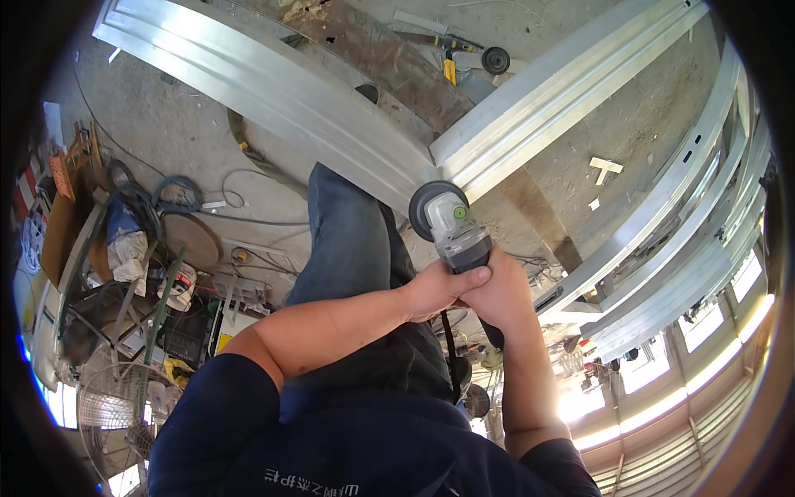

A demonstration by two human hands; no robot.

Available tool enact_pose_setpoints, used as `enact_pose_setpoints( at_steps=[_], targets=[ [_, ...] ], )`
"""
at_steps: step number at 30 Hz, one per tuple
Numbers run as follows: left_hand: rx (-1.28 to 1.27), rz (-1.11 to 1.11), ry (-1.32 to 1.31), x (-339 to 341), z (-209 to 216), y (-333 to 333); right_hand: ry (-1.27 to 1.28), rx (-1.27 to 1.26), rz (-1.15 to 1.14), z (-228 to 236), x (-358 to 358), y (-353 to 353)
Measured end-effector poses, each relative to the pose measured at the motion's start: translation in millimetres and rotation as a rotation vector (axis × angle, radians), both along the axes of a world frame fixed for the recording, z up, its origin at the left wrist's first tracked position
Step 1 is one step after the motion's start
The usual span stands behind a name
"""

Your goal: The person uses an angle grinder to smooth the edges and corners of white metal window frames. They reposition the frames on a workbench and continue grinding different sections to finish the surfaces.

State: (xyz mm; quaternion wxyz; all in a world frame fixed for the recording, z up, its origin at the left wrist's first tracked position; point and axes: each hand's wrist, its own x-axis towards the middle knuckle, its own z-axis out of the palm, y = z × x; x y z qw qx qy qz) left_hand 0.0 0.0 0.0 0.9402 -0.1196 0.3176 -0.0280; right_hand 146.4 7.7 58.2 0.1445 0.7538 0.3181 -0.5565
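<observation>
An angle grinder [460, 232] with a silver head and a dark round disc is gripped in both of my hands. My left hand [439, 290] closes on its body from the left, the thumb lying across it. Around the same body from the right wraps my right hand [502, 294]. The disc lies over the corner where two shiny ribbed metal beams meet, a left one [273, 87] and a right one [563, 95]. Whether the disc touches the metal I cannot tell. Hands hide most of the grinder's rear part.
A yellow-handled tool [450, 68] and a black wheel [496, 60] lie on the floor beyond the joint. Long metal rails [662, 224] are stacked on the right. Cables, a coiled hose [175, 193] and a wire-cage fan [116, 406] stand at left.
</observation>
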Motion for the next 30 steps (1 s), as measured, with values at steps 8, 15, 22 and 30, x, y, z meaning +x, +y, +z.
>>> enact_pose_setpoints(
  at_steps=[8, 15, 22, 30],
  targets=[
    [-0.054, 0.031, 0.019, 3.2, 16.4, -5.4, -0.033, -0.074, -0.012, 15.7, 0.2, 5.5],
    [-0.039, 0.026, 0.035, 3.2, 10.9, -1.9, 0.0, -0.054, 0.025, 10.0, 2.4, 7.0],
    [-0.052, 0.017, 0.04, 2.8, 4.4, -3.3, 0.007, -0.035, 0.032, 3.3, 4.6, 3.4],
    [-0.016, -0.024, 0.062, 3.2, -2.6, 3.7, -0.012, 0.02, -0.01, -0.6, 2.4, 10.3]
  ],
)
